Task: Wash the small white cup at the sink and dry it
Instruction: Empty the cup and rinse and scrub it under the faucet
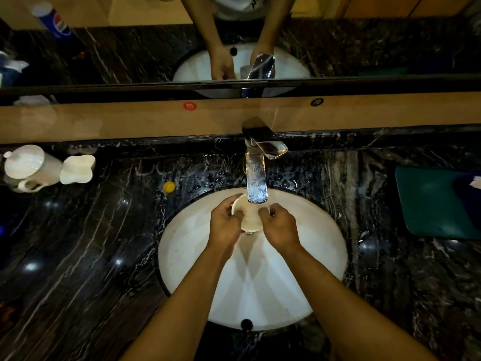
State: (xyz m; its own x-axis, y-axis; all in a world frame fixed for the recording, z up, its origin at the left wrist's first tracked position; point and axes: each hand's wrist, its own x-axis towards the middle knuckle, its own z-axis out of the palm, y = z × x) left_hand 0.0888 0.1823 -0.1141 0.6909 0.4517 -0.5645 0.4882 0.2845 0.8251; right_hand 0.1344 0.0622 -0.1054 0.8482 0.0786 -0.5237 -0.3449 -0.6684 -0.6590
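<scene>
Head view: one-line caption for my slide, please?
Both hands, left and right, hold the small white cup under the chrome faucet over the white sink basin.

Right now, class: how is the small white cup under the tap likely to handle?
Probably slippery: the small white cup sits under the faucet, wet. Likely rigid and breakable, as it looks glazed. Seemingly light, since the left hand and right hand hold it by the fingers.

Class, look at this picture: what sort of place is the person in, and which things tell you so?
Probably a bathroom vanity: a white basin set in a dark marble counter, a chrome tap, and a wall mirror behind.
</scene>
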